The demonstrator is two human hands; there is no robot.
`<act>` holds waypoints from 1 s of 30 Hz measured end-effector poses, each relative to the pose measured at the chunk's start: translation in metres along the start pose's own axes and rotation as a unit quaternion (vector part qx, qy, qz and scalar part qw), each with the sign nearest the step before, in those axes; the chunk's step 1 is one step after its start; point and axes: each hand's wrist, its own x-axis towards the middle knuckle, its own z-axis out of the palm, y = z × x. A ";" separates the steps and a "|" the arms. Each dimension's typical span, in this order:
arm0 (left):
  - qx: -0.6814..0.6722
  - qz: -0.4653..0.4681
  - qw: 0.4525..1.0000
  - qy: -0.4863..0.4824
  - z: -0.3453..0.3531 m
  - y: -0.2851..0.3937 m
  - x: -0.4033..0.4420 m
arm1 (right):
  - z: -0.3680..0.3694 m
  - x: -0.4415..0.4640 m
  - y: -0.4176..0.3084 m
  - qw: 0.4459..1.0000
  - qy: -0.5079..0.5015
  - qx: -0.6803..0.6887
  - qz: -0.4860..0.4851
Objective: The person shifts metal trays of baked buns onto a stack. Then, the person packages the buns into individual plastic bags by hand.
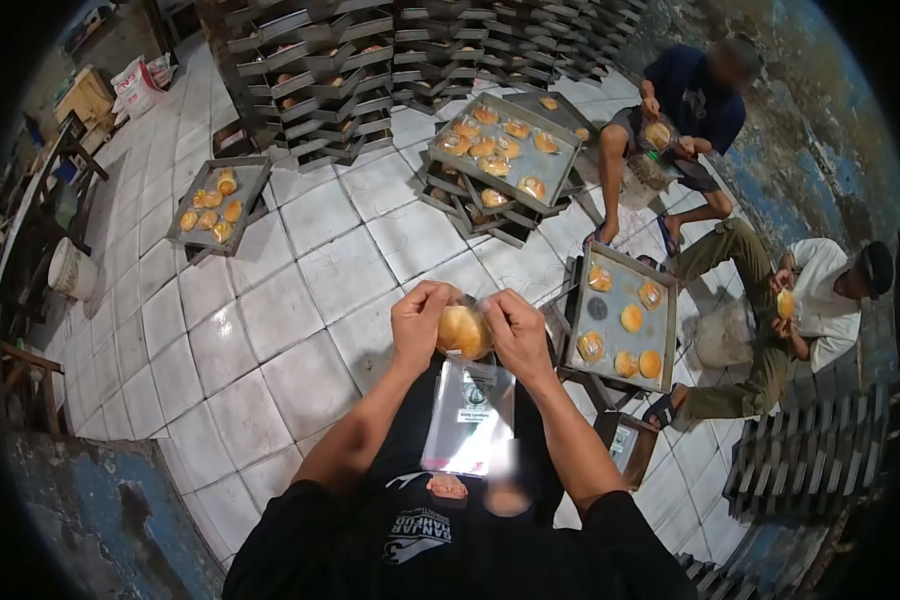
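A round golden bun [464,332] in a clear plastic bag hangs between my two hands, above my lap. My left hand [422,322] pinches the bag at its upper left edge. On the other side, my right hand [515,328] pinches the bag's upper right edge with closed fingers. Beneath the bun, a stack of clear printed plastic bags [470,415] lies on my lap. To the right of my hands stands a tray [610,290] with several buns, some of them in bags.
Stacked trays with bagged buns [530,120] stand ahead; a smaller tray [255,190] is at left. Two seated people at right, one in a dark shirt [705,105], one in a white shirt [830,310], each hold a bun. A white bucket [72,270] stands far left.
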 end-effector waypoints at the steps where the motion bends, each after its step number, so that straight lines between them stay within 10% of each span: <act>1: -0.017 0.028 0.999 0.011 0.003 -0.001 0.002 | -0.003 -0.001 -0.012 1.000 0.008 -0.009 -0.007; 5: 0.067 -0.057 0.994 0.069 0.012 0.047 0.005 | -0.015 0.025 -0.017 0.998 0.018 -0.054 0.007; 9: 0.239 0.113 0.960 0.094 -0.013 0.032 0.013 | -0.026 0.022 0.027 0.955 -0.040 0.166 0.244; 14: 0.141 -0.098 0.985 0.028 -0.050 -0.008 -0.040 | 0.001 -0.062 0.048 0.867 -0.103 0.276 0.402; 16: 0.063 -0.190 0.979 0.036 -0.054 -0.019 -0.036 | 0.014 -0.082 0.056 0.907 -0.070 0.206 0.361; 21: 0.098 -0.070 0.984 -0.133 -0.009 0.000 -0.016 | -0.001 -0.074 0.002 0.871 0.069 0.389 0.293; 24: 0.032 -0.067 0.995 -0.065 0.025 -0.003 -0.011 | -0.042 -0.066 0.058 0.979 0.132 0.071 0.135; 30: 0.365 0.095 0.902 -0.210 0.000 0.024 -0.068 | -0.120 -0.088 0.204 0.898 0.269 -0.288 0.196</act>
